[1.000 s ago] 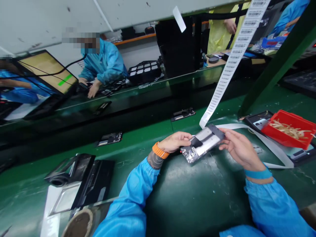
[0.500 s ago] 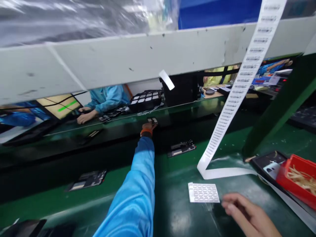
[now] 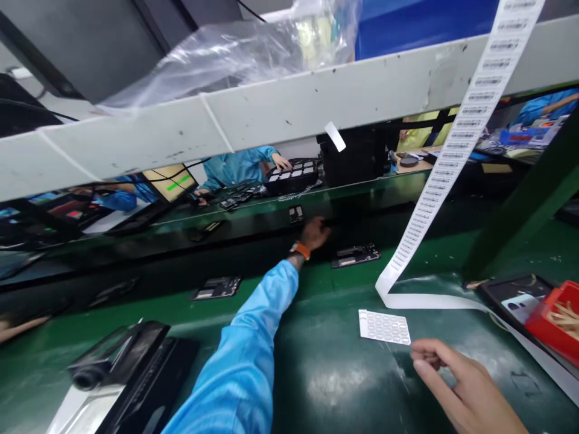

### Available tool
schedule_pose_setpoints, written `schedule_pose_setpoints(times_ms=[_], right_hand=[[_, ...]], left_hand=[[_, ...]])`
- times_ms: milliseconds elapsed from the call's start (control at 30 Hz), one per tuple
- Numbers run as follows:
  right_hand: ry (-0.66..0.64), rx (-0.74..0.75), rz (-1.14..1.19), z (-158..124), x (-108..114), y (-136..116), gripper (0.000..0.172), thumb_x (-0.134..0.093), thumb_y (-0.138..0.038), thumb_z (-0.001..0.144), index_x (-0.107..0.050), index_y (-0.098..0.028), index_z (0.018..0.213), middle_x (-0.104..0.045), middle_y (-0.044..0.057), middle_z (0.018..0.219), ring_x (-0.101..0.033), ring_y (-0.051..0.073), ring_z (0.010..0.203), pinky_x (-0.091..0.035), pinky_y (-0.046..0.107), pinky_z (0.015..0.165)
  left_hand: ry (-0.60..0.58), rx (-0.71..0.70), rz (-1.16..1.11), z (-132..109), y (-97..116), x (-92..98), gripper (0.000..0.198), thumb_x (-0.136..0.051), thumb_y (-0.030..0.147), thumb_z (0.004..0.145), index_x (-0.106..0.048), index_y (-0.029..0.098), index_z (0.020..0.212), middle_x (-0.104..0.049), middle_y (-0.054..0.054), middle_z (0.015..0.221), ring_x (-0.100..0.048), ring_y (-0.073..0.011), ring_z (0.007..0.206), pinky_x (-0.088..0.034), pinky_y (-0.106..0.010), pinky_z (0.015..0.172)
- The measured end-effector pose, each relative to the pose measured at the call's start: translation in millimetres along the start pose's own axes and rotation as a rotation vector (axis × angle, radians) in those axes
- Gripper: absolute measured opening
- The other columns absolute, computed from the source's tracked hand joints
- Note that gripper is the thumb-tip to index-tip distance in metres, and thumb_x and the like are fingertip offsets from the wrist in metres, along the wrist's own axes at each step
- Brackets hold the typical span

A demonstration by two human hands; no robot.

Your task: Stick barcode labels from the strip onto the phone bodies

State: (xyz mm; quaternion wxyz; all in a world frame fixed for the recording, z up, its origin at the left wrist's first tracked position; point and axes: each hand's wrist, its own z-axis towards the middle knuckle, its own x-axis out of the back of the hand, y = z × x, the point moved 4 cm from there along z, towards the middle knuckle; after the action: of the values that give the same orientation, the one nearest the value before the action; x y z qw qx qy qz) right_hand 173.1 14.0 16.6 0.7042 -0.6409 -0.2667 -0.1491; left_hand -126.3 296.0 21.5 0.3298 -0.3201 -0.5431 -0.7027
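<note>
My left hand point(image 3: 315, 233), with an orange band at the wrist, reaches out over the dark conveyor strip. Its fingers look apart and somewhat blurred, with nothing visible in them. Just beyond it lies a small phone assembly point(image 3: 296, 214). To its right an opened phone with bare circuitry point(image 3: 356, 255) rests on the green near edge. My right hand point(image 3: 452, 377) hovers at lower right, thumb and index finger apart, close to the corner of a white sticker sheet point(image 3: 385, 327). A long strip of barcode labels point(image 3: 446, 163) hangs down and folds onto the bench behind that sheet.
Another opened phone point(image 3: 217, 288) lies left of my sleeve. A black device point(image 3: 131, 367) stands at lower left. A red bin of rubber bands point(image 3: 558, 322) sits at right, near a slanted green post point(image 3: 520, 199). A white shelf beam point(image 3: 271, 105) crosses above. A co-worker's hand point(image 3: 281, 161) is opposite.
My left hand has let go of the small phone assembly and moved right and nearer. The view has swung left. My right hand remains beside the sticker sheet.
</note>
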Motion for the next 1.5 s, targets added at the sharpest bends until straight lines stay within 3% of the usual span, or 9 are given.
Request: schedule_pose_setpoints(times_ms=[133,233,500,700,900,1033,1233,1333,1500], right_hand=[[0.015,0.024,-0.020,5.0,-5.8,-2.7,0.032,-0.051,-0.052,0.092,-0.067,-0.024,0.092,-0.075,0.005,0.086,-0.071,0.021,0.078,-0.056,0.029,0.071],[0.017,0.044,-0.023,10.2,-8.3,-0.6,0.031,-0.049,-0.048,0.092,-0.067,-0.022,0.091,-0.074,0.005,0.083,-0.069,0.021,0.076,-0.055,0.031,0.073],[0.062,0.096,-0.021,15.8,-5.8,-1.7,0.029,-0.050,-0.044,0.092,-0.066,-0.021,0.085,-0.073,0.005,0.079,-0.067,0.020,0.072,-0.051,0.031,0.068],[0.122,0.053,0.188,11.9,-16.8,1.4,0.030,-0.058,-0.041,0.090,-0.064,-0.019,0.109,-0.073,0.009,0.096,-0.068,0.020,0.079,-0.056,0.035,0.074],[0.158,0.032,0.654,15.3,-59.9,0.8,0.052,-0.059,-0.036,0.090,-0.041,-0.023,0.137,-0.066,0.012,0.124,-0.068,0.022,0.100,-0.059,0.041,0.085],[0.341,-0.038,0.446,15.6,-55.5,16.9,0.035,-0.058,-0.025,0.086,-0.051,-0.022,0.121,-0.065,0.008,0.121,-0.061,0.023,0.114,-0.047,0.046,0.105],[0.268,-0.084,0.441,16.5,-40.0,23.2,0.032,-0.060,-0.033,0.088,-0.057,-0.020,0.118,-0.069,0.006,0.116,-0.064,0.022,0.107,-0.051,0.041,0.097],[0.250,-0.107,0.481,18.0,-40.2,19.5,0.035,-0.058,-0.045,0.092,-0.060,-0.020,0.117,-0.071,0.007,0.112,-0.065,0.023,0.104,-0.054,0.039,0.092],[0.172,-0.036,0.472,15.2,-48.8,12.9,0.042,-0.043,-0.055,0.099,-0.064,-0.021,0.113,-0.071,0.006,0.107,-0.066,0.022,0.097,-0.055,0.037,0.089]], left_hand=[[-0.367,-0.082,0.198,-15.2,49.3,-77.9,0.100,-0.082,0.051,0.067,-0.040,0.014,0.150,-0.046,-0.023,0.147,-0.046,-0.0430,0.133,-0.041,-0.052,0.105],[-0.491,-0.127,0.288,-13.1,71.1,-99.6,0.103,-0.086,0.038,0.059,-0.041,0.008,0.147,-0.047,-0.027,0.144,-0.046,-0.0455,0.132,-0.041,-0.052,0.105],[-0.345,-0.112,0.305,-21.6,83.6,-53.4,0.059,-0.079,0.037,0.064,-0.065,0.010,0.115,-0.054,-0.019,0.129,-0.064,-0.0340,0.103,-0.051,-0.039,0.088],[-0.140,-0.145,0.163,-129.7,99.8,-2.6,0.058,-0.068,0.050,0.080,-0.058,0.014,0.124,-0.061,-0.013,0.113,-0.061,-0.0271,0.103,-0.049,-0.035,0.092],[-0.169,-0.184,-0.224,-227.6,138.2,-28.6,0.079,-0.074,0.038,0.075,-0.042,0.013,0.143,-0.056,-0.017,0.123,-0.057,-0.0317,0.111,-0.046,-0.045,0.099],[-0.416,-0.262,-0.440,-237.8,146.9,-39.6,0.095,-0.074,0.028,0.071,-0.028,0.014,0.153,-0.051,-0.018,0.135,-0.051,-0.0337,0.122,-0.041,-0.048,0.107],[-0.711,-0.157,-0.873,-236.6,129.6,-48.8,0.090,-0.067,0.013,0.070,-0.032,0.024,0.152,-0.063,-0.011,0.119,-0.065,-0.0232,0.093,-0.053,-0.039,0.085],[-0.683,-0.001,-0.980,-235.7,125.5,-60.3,0.081,-0.071,0.017,0.070,-0.040,0.021,0.145,-0.066,-0.010,0.111,-0.067,-0.0209,0.084,-0.054,-0.035,0.075],[-0.338,0.123,-0.897,-229.0,125.7,-62.8,0.039,-0.082,0.032,0.070,-0.066,0.016,0.102,-0.070,-0.008,0.097,-0.065,-0.0207,0.087,-0.051,-0.031,0.079]])
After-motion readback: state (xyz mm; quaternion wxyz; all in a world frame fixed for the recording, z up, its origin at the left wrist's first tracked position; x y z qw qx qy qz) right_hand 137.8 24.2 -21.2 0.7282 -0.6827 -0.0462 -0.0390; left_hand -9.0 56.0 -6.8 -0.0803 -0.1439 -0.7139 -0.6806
